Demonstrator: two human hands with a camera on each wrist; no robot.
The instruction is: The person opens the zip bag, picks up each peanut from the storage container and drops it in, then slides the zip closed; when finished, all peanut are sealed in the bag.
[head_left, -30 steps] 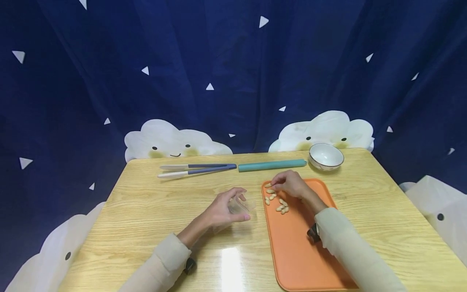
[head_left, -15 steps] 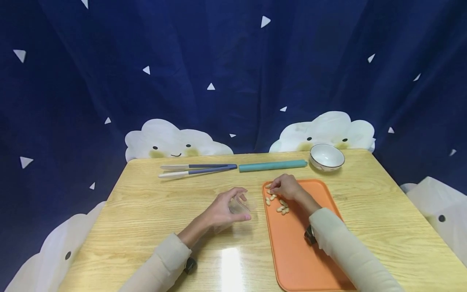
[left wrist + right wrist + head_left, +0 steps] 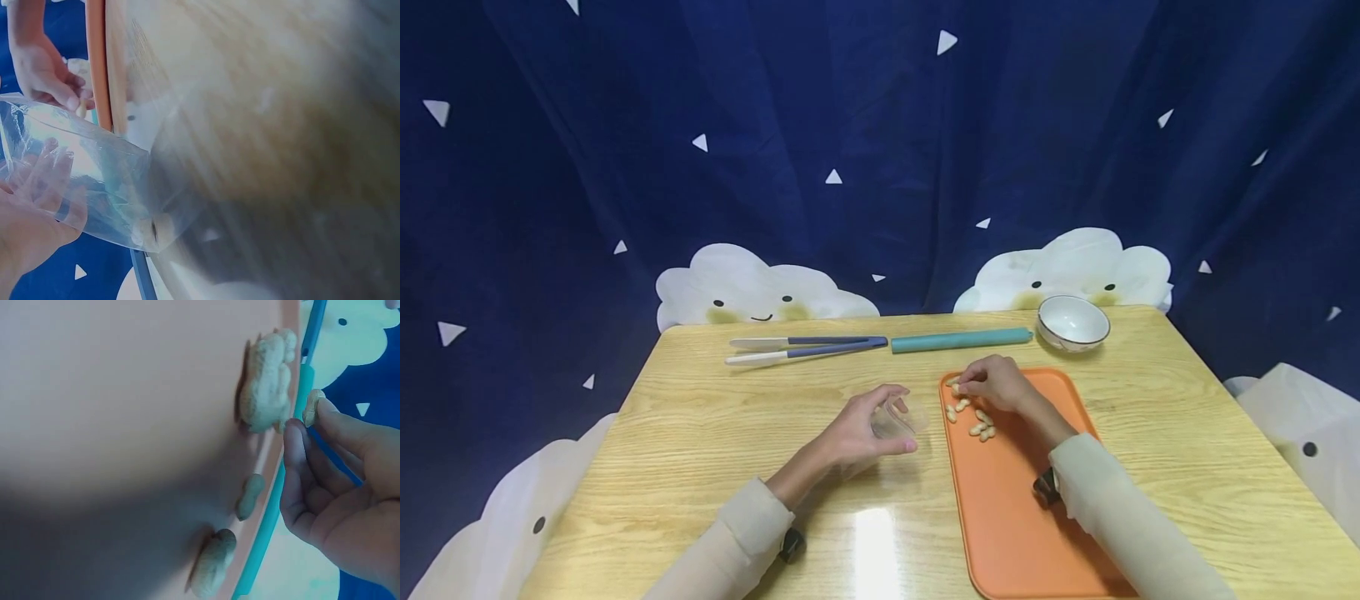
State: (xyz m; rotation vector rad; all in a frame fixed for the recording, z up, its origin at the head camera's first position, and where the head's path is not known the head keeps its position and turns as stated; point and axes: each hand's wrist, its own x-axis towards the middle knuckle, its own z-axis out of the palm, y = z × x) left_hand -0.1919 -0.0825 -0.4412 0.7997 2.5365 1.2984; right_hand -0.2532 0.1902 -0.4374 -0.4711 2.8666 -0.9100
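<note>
My left hand (image 3: 859, 429) holds a clear plastic bag (image 3: 94, 181) over the table, left of the orange tray (image 3: 1007, 517), with thumb and fingers curved about it. A small pale thing (image 3: 153, 231) shows through the film near the bag's lower end; its kind is unclear. Over the tray's far left corner, my right hand (image 3: 1000, 386) pinches a peanut (image 3: 312, 408) between thumb and fingertips. Several unshelled peanuts (image 3: 982, 429) lie on the tray below and in front of that hand; others (image 3: 265, 381) sit close together in the right wrist view.
Tongs (image 3: 808, 348) with blue handles and pale tips lie along the back of the wooden table (image 3: 700, 450). Beside them is a teal rod-shaped thing (image 3: 961, 340). A white bowl (image 3: 1072, 323) stands at the back right, behind the tray.
My right hand first drew slightly toward me over the peanuts, then rose a little with one between its fingertips. The left hand and the bag have stayed in nearly the same place.
</note>
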